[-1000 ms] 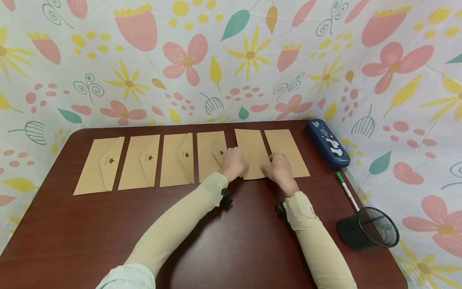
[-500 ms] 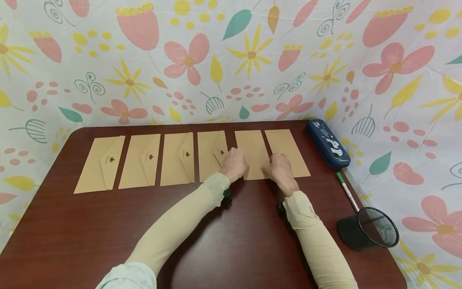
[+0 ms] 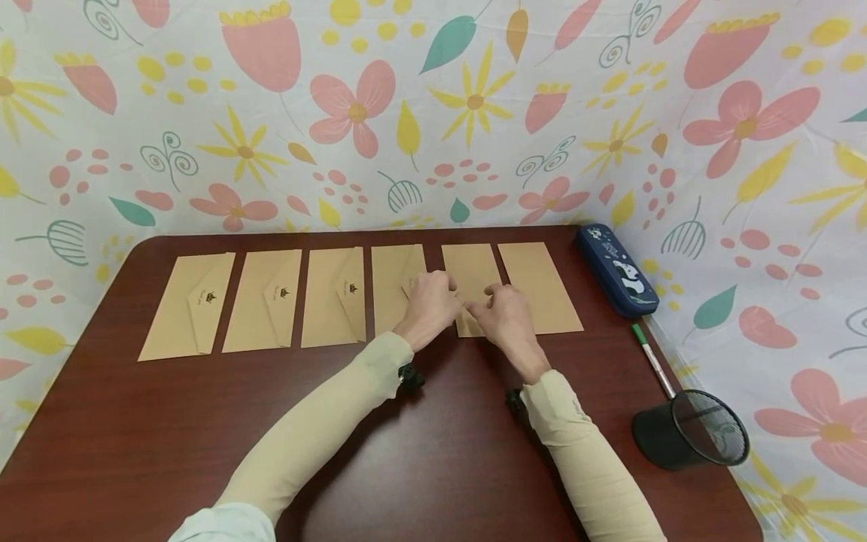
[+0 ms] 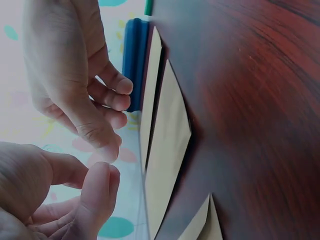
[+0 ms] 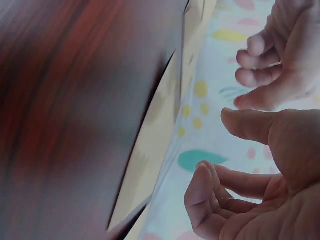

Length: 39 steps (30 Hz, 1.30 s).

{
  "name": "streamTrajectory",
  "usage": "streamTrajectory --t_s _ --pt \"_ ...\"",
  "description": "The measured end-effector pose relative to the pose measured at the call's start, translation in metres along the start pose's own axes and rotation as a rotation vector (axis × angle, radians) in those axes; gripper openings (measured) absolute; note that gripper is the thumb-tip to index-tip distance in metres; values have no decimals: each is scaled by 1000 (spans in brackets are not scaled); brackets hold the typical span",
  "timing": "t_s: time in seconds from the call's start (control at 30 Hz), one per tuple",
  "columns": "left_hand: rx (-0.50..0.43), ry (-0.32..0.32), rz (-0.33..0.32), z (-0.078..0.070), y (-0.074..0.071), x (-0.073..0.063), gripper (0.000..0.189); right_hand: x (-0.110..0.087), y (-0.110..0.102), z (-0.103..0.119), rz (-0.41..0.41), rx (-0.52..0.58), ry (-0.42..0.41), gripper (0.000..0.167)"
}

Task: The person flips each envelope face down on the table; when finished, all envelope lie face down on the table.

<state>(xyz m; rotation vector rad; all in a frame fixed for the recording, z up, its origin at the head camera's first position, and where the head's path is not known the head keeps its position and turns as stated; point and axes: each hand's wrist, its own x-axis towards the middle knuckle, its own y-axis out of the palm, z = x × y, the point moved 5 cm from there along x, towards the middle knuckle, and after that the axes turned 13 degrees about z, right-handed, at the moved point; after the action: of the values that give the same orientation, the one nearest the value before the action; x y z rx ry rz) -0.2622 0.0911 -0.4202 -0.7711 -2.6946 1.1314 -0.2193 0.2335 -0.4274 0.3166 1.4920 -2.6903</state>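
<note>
A: Hands first. What's held?

B: Nothing. Left hand [image 3: 430, 302] and right hand [image 3: 508, 316] hover by the fifth envelope from the left, plain tan paper, rectangular [image 3: 472, 267]. Both wrist views show them off the paper.

A: Grip state?

B: Left grip: fingers loosely bent, thumb apart, no paper between. Right grip: thumb out, fingers relaxed, pinching nothing. The two thumbs sit close; can't tell if they touch.

A: Where's that envelope, exactly?

B: Flat on the dark red-brown wooden tabletop [image 3: 379, 467], between the sixth envelope, also plain tan paper [image 3: 542, 290], and the fourth envelope, tan with a pointed flap [image 3: 389, 290].

A: Why the row?

B: Slim gaps, long sides roughly parallel. Probably keeps each one separate and easy to reach. The leftmost three, also tan paper [image 3: 332, 301], show crown-printed flaps, likely turned up so the flaps are handy. No flap shows on five and six; perhaps they lie other side up.

A: Right edge?

B: Navy panda-print pencil case [image 3: 616, 269], white green-capped marker [image 3: 654, 363], black mesh cup [image 3: 653, 433]. Presumably parked there to leave the envelopes room.
</note>
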Motion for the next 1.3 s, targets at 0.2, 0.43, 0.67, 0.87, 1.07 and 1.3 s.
streamTrajectory --t_s 0.2,0.43,0.67,0.87,1.07,1.3 --pt "-31 -3 -24 24 -16 -7 20 -3 14 23 46 47 -29 55" --pt "19 -82 -94 33 -44 -23 21 2 35 45 131 -28 -79 45" --pt "26 -123 -134 51 -54 -32 17 46 80 27 178 -91 -107 33" --pt "15 -103 -149 88 -51 -25 20 66 100 24 203 -149 -70 41" --pt "6 -150 -132 80 -62 -39 21 79 107 17 218 -162 -32 31" --pt "14 -185 -135 132 -49 -15 24 51 83 38 245 -32 9 29"
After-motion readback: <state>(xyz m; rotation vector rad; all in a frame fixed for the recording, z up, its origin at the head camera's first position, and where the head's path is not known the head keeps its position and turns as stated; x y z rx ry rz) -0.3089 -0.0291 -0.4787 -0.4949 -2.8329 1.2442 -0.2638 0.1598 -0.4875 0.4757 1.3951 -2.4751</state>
